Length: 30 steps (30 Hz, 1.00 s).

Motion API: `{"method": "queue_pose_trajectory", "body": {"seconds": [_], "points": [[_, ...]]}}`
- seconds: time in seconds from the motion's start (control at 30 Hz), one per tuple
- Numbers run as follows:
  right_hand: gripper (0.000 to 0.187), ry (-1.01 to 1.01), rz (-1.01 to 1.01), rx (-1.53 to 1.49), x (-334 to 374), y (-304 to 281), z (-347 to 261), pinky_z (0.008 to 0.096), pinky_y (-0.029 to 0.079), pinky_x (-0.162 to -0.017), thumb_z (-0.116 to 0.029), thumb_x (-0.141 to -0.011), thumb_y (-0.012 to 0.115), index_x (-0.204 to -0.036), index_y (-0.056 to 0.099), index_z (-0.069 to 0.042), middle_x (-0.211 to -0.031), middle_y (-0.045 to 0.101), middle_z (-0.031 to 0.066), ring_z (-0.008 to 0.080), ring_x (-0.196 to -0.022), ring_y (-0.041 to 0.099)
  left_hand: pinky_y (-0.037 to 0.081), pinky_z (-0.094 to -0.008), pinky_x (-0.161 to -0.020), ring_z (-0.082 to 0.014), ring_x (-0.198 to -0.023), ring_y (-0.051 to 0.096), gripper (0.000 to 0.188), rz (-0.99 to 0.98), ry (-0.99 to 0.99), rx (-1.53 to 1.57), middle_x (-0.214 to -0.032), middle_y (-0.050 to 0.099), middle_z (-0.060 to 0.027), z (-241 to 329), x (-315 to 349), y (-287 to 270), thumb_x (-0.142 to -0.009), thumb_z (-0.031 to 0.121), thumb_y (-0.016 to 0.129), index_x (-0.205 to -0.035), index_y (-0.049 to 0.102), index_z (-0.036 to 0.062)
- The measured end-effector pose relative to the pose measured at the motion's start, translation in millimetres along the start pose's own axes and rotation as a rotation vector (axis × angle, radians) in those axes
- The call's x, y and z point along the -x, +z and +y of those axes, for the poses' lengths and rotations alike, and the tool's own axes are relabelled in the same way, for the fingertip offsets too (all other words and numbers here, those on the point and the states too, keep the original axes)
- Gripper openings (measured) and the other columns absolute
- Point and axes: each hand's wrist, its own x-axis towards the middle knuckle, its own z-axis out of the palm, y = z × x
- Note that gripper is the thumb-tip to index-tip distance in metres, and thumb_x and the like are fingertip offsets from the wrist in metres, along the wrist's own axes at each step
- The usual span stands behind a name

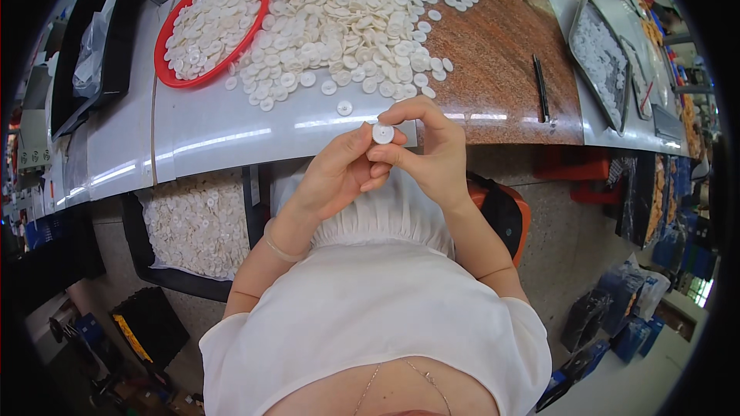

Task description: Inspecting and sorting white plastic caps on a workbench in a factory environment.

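A small white round disc (383, 134) with a dark dot at its centre is held up just off the table's front edge. My left hand (337, 168) pinches it from the left, thumb and fingers closed at its rim. From the right, my right hand (434, 156) is curled round the same disc, index finger at the top and thumb below. A single white disc (344, 108) lies on the table just beyond my hands. Past it spreads a large heap of similar white discs (339, 23).
A red round tray (159, 62) full of white discs stands at the far left. Below the table, a black bin (139, 250) holds more white pieces. A black pen (541, 88) lies on the brown tabletop, and a metal tray (574, 38) of white pieces sits at the right.
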Motion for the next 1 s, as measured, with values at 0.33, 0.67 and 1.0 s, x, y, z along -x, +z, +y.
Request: {"method": "queue_pose_trajectory", "body": {"seconds": [0.33, 0.67, 1.0], "points": [[0.024, 0.095, 0.206, -0.153, -5, -31, 23, 0.0278, 0.046, -0.085, -0.005, -0.077, 0.076, -0.097, 0.064, 0.0, -0.097, 0.064, 0.0031, 0.014, -0.098, 0.057, 0.037, -0.0229, -0.057, -0.0089, -0.075, 0.047, 0.039, -0.007, 0.056, -0.104, -0.098, 0.055, -0.0033, -3, -11, -2, -0.101, 0.036, 0.045, -0.116, 0.055, 0.0017], [0.029, -0.364, 0.153, 0.741, 15, -60, 43, 0.0402, 0.048, -0.086, -0.017, -0.073, 0.079, -0.099, 0.069, -0.009, -0.116, 0.062, 0.0112, 0.0308, -0.102, 0.06, 0.038, -0.0221, -0.048, -0.0118, -0.073, 0.051, 0.037, 0.233, 0.077, -0.19, -0.101, 0.058, -0.007, -6, -8, -17, -0.088, 0.027, 0.052, -0.118, 0.052, 0.0051], [0.016, -0.34, 0.266, 0.703, 6, -47, 62, 0.0408, 0.048, -0.076, -0.007, -0.077, 0.072, -0.092, 0.067, -0.005, -0.09, 0.069, 0.0106, 0.0317, -0.083, 0.062, 0.019, -0.0199, -0.036, -0.0061, -0.044, 0.025, 0.044, 0.12, -0.176, 0.068, -0.052, 0.026, 0.0058, -15, 8, -1, -0.104, 0.036, 0.039, -0.065, 0.036, 0.0165]]}}
